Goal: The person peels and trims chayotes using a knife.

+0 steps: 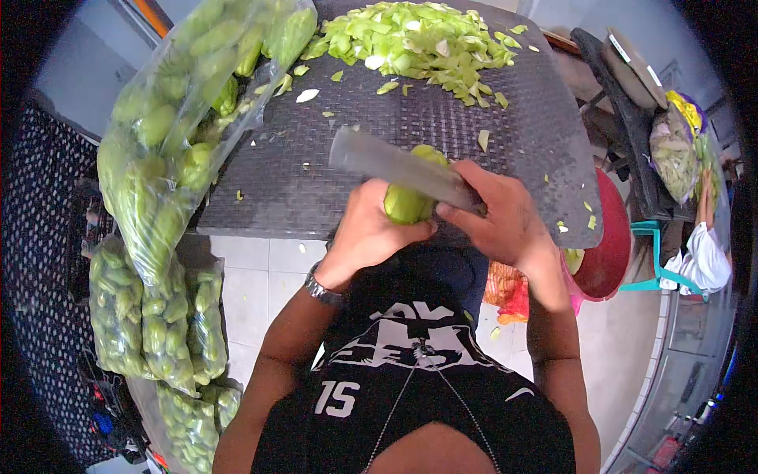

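Note:
Near the front edge of the dark woven-textured table [284, 158], my left hand [373, 225] is closed around a green chayote-like vegetable [407, 204]. My right hand [501, 207] grips a knife [395, 164], whose wide, slightly blurred blade points left and lies across the vegetable, hiding part of it. A pile of pale green peelings [418, 43] covers the far side of the table, and loose bits are scattered nearer.
A large clear bag of green vegetables [162, 134] lies over the table's left side. More filled bags [162, 324] stand below it. At the right are a red tub [612, 237], a turquoise chair [651, 257] and a person in white [701, 257]. An orange net bag [505, 292] sits below the table edge.

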Motion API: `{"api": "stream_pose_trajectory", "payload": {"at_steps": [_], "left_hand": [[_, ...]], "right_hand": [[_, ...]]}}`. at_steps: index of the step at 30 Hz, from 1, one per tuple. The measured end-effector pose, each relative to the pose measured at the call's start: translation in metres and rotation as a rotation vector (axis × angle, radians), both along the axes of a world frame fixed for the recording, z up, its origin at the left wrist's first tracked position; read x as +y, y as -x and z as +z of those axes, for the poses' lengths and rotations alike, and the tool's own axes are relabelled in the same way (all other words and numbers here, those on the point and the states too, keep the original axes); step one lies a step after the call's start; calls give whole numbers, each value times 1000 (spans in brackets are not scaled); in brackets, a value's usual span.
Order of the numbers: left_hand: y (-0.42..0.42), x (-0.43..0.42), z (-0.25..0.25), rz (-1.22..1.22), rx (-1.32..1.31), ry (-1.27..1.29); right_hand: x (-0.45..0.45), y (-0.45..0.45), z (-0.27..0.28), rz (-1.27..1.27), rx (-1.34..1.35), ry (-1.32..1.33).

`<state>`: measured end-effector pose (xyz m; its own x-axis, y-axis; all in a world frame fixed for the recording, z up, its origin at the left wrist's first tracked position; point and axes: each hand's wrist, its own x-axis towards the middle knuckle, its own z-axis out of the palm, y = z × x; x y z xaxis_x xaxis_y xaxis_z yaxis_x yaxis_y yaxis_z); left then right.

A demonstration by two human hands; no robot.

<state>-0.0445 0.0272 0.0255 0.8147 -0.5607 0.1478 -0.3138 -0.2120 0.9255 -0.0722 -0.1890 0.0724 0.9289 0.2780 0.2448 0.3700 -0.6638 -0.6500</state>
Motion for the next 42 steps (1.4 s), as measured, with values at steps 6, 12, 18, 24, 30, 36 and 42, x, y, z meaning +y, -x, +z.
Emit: {"api": "stream_pose_trajectory", "payload": {"at_steps": [6,12,18,24,30,36,42], "left_hand": [[1,-3,6,173,-537,-204],[7,-1,8,289,-536,-173],[4,-6,9,355,-536,-32],[4,-7,13,354,-486,6],[3,-2,5,392,-520,-93],[11,-4,15,566,-471,1],[-12,4,-11,369,223,253]], "right_hand": [[-2,13,20,11,-37,210],[-4,8,23,77,-124,279],[-1,0,21,107,-208,182],[-4,-3,21,127,-212,195],[-1,-7,27,175,-200,228],[-68,-64,-17,-234,231,309],[-72,-49,-16,-246,384,270]]}}
